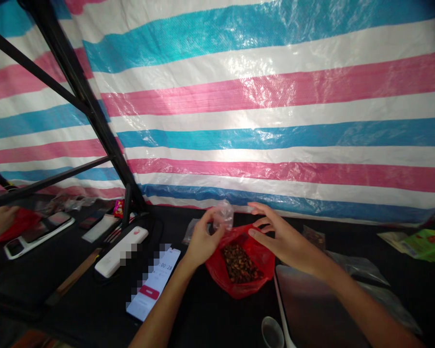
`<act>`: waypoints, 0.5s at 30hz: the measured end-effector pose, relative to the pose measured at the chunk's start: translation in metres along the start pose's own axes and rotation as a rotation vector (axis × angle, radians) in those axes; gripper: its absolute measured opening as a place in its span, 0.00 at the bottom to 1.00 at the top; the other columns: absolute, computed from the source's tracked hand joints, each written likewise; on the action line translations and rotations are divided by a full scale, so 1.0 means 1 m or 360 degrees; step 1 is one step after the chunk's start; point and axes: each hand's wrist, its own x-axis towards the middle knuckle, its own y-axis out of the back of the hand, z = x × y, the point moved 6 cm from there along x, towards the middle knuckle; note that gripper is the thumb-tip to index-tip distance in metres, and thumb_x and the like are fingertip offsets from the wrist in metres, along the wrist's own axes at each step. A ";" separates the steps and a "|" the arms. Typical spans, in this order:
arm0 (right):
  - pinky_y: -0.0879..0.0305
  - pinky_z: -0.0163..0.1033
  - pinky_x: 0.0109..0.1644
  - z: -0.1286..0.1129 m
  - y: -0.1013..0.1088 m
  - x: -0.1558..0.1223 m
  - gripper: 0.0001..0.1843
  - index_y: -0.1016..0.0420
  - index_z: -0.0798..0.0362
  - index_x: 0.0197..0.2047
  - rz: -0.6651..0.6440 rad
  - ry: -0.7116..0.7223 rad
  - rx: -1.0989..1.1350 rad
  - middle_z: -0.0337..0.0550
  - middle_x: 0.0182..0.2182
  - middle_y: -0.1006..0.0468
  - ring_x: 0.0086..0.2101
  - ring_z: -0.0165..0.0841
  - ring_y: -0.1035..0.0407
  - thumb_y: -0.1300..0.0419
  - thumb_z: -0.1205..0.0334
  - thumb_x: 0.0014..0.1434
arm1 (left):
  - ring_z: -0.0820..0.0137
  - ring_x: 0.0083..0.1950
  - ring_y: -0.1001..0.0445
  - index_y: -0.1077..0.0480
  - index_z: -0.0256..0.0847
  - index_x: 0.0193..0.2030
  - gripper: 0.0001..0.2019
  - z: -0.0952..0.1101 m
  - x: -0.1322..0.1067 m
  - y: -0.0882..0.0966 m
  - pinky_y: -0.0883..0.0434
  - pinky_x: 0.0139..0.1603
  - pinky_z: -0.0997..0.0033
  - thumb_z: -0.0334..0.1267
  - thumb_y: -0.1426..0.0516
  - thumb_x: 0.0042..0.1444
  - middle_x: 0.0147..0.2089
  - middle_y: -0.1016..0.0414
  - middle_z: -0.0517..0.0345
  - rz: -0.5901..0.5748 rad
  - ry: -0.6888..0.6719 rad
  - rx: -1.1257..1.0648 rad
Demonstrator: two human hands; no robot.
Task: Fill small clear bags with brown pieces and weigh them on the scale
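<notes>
A red plastic bag [263,256] lies with its mouth spread wide on the black surface, holding a heap of small brown dried pieces [239,263]; their exact kind is unclear. Over the bag's left rim, my left hand [205,239] pinches a small clear plastic bag [224,215] between thumb and fingers. My right hand [279,237] is above the right rim, fingers apart and nothing seen in them. Whether its thumb touches the red plastic I cannot tell.
Left of me lie a lit phone [154,285] and a white power bank [121,251]. A flat dark-topped device [311,304] and small clear cup [271,332] are at right. Beyond a black metal frame [94,121], another person's hand [0,222] is at a red bag [21,223].
</notes>
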 end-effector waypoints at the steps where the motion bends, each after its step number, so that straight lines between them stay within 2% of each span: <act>1: 0.27 0.52 0.58 0.007 0.010 0.000 0.36 0.43 0.39 0.73 0.0014 -0.0033 -0.0111 0.50 0.64 0.29 0.53 0.43 0.25 0.39 0.45 0.67 | 0.62 0.48 0.22 0.31 0.42 0.64 0.21 -0.007 0.002 0.011 0.28 0.57 0.60 0.41 0.43 0.65 0.46 0.20 0.53 0.0181 0.0099 0.0203; 3: 0.27 0.53 0.58 0.025 0.036 -0.002 0.36 0.43 0.39 0.74 0.0024 -0.0119 -0.0331 0.50 0.64 0.28 0.53 0.46 0.24 0.40 0.43 0.67 | 0.56 0.52 0.23 0.31 0.40 0.66 0.22 -0.021 0.003 0.029 0.30 0.58 0.55 0.41 0.45 0.66 0.49 0.21 0.47 0.0383 0.0321 0.0745; 5: 0.29 0.54 0.60 0.049 0.060 -0.007 0.35 0.40 0.40 0.73 -0.0086 -0.0235 -0.0507 0.50 0.67 0.30 0.57 0.49 0.26 0.41 0.42 0.67 | 0.47 0.57 0.26 0.30 0.38 0.66 0.24 -0.035 0.002 0.036 0.31 0.58 0.48 0.44 0.46 0.66 0.53 0.22 0.39 0.0310 0.0523 0.1232; 7: 0.31 0.54 0.62 0.076 0.083 -0.013 0.34 0.34 0.43 0.71 -0.0201 -0.0370 -0.0661 0.53 0.63 0.25 0.59 0.53 0.27 0.39 0.42 0.65 | 0.42 0.60 0.28 0.29 0.36 0.65 0.25 -0.049 -0.002 0.036 0.32 0.57 0.46 0.47 0.48 0.67 0.55 0.24 0.34 0.0119 0.0661 0.1515; 9: 0.29 0.51 0.59 0.103 0.100 -0.019 0.33 0.29 0.48 0.67 -0.0321 -0.0520 -0.0793 0.56 0.61 0.23 0.57 0.54 0.25 0.37 0.45 0.62 | 0.41 0.61 0.29 0.32 0.34 0.68 0.29 -0.061 -0.006 0.032 0.33 0.58 0.45 0.50 0.51 0.68 0.58 0.25 0.31 -0.0031 0.0734 0.1625; 11: 0.25 0.48 0.51 0.125 0.112 -0.022 0.30 0.26 0.50 0.63 -0.0339 -0.0609 -0.0971 0.58 0.54 0.18 0.49 0.52 0.21 0.37 0.49 0.59 | 0.41 0.64 0.30 0.38 0.33 0.72 0.32 -0.069 -0.009 0.028 0.34 0.60 0.45 0.52 0.53 0.69 0.63 0.28 0.29 -0.0100 0.0754 0.1651; 13: 0.25 0.46 0.42 0.142 0.117 -0.022 0.23 0.21 0.50 0.53 -0.0299 -0.0653 -0.1068 0.57 0.44 0.15 0.40 0.50 0.19 0.34 0.54 0.54 | 0.41 0.67 0.33 0.43 0.33 0.75 0.35 -0.074 -0.011 0.025 0.37 0.63 0.44 0.53 0.54 0.69 0.68 0.32 0.29 -0.0135 0.0758 0.1642; 15: 0.28 0.44 0.35 0.153 0.116 -0.022 0.16 0.20 0.50 0.41 -0.0233 -0.0661 -0.1137 0.53 0.36 0.16 0.33 0.47 0.20 0.30 0.59 0.46 | 0.41 0.69 0.35 0.44 0.34 0.76 0.34 -0.076 -0.010 0.023 0.38 0.65 0.43 0.54 0.56 0.70 0.70 0.34 0.30 -0.0157 0.0755 0.1613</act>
